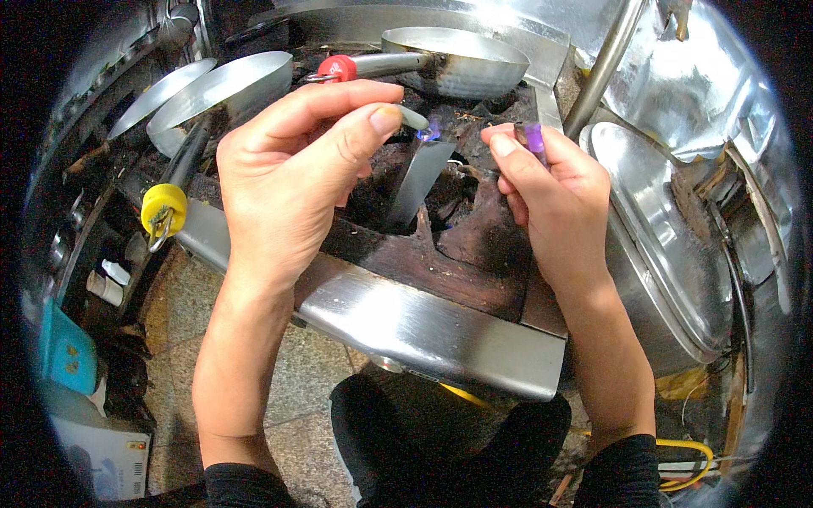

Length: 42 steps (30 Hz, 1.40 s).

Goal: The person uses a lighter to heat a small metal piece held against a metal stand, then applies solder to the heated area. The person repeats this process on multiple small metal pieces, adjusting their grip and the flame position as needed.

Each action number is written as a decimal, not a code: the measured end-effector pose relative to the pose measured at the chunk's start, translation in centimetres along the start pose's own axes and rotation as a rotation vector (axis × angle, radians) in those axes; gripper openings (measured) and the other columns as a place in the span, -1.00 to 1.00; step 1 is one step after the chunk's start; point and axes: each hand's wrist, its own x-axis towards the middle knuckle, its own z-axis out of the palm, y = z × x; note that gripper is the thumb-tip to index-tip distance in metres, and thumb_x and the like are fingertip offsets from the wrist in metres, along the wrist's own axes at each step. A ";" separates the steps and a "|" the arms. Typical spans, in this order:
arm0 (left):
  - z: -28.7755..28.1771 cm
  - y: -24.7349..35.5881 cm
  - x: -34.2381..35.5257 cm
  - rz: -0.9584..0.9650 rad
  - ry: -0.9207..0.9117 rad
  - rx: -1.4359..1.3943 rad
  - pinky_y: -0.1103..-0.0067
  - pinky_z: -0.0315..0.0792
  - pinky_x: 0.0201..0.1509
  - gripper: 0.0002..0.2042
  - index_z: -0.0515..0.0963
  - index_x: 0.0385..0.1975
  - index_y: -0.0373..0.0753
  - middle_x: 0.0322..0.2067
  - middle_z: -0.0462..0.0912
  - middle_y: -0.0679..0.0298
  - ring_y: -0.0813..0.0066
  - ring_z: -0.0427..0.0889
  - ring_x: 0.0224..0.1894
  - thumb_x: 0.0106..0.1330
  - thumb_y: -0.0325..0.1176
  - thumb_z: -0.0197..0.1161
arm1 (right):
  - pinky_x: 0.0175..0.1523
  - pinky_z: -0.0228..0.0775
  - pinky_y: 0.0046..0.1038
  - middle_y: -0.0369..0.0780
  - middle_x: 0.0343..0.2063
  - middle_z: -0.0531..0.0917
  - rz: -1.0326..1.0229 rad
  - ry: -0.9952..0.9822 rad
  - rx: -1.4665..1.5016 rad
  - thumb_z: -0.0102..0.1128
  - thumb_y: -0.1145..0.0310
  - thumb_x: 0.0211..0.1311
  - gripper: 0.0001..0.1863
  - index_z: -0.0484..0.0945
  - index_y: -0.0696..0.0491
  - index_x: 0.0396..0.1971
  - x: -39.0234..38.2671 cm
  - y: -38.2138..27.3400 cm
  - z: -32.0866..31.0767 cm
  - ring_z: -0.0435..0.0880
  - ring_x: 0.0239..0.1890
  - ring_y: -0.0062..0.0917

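Note:
My left hand [292, 169] pinches a thin pale strip [412, 118] between thumb and fingers, its tip at a small blue flame [432, 131]. My right hand [542, 190] is closed around a purple lighter [533, 135], held just right of the flame. Both hands hover over a blackened gas burner [440, 212] set in a steel stove [423, 326]. A flat metal strip [421, 178] slants down into the burner well below the flame.
A pan with a red-tipped handle [457, 59] sits behind the burner. Two pans with a yellow-tipped handle [165, 207] lie at the left. A lidded steel container [669, 245] stands at the right, foil on the wall behind. Tiled floor and my dark trousers show below.

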 end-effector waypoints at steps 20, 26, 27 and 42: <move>-0.2 -0.2 0.1 0.043 -0.021 0.061 0.77 0.05 -0.64 -0.77 0.68 -0.10 -0.35 -0.50 0.51 0.48 0.82 0.28 -0.63 0.31 -0.40 0.37 | -0.54 0.08 -0.73 -0.44 -0.60 0.49 -0.024 0.009 0.021 0.24 0.33 0.37 -0.78 0.69 0.18 -0.19 0.0 0.3 0.1 0.31 -0.64 -0.85; -0.2 -0.2 0.0 0.015 -0.033 0.059 0.77 0.04 -0.63 -0.77 0.68 -0.09 -0.35 -0.47 0.54 0.46 0.82 0.28 -0.63 0.31 -0.41 0.37 | -0.54 0.07 -0.74 -0.43 -0.59 0.50 -0.034 0.007 0.032 0.24 0.35 0.37 -0.79 0.69 0.18 -0.18 0.0 0.4 0.1 0.31 -0.64 -0.85; -0.2 -0.2 -0.1 0.013 -0.034 0.057 0.77 0.04 -0.63 -0.77 0.68 -0.09 -0.35 -0.46 0.55 0.46 0.82 0.28 -0.63 0.31 -0.40 0.37 | -0.54 0.08 -0.74 -0.43 -0.59 0.50 -0.032 0.009 0.027 0.24 0.34 0.37 -0.79 0.69 0.18 -0.18 0.0 0.4 0.0 0.31 -0.64 -0.85; -0.3 -0.3 0.0 0.047 -0.058 0.090 0.77 0.05 -0.62 -0.76 0.69 -0.10 -0.34 -0.43 0.56 0.45 0.83 0.30 -0.62 0.30 -0.38 0.39 | -0.53 0.09 -0.75 -0.41 -0.58 0.52 -0.034 0.009 0.021 0.26 0.34 0.36 -0.79 0.68 0.18 -0.19 -0.1 0.2 0.0 0.32 -0.63 -0.85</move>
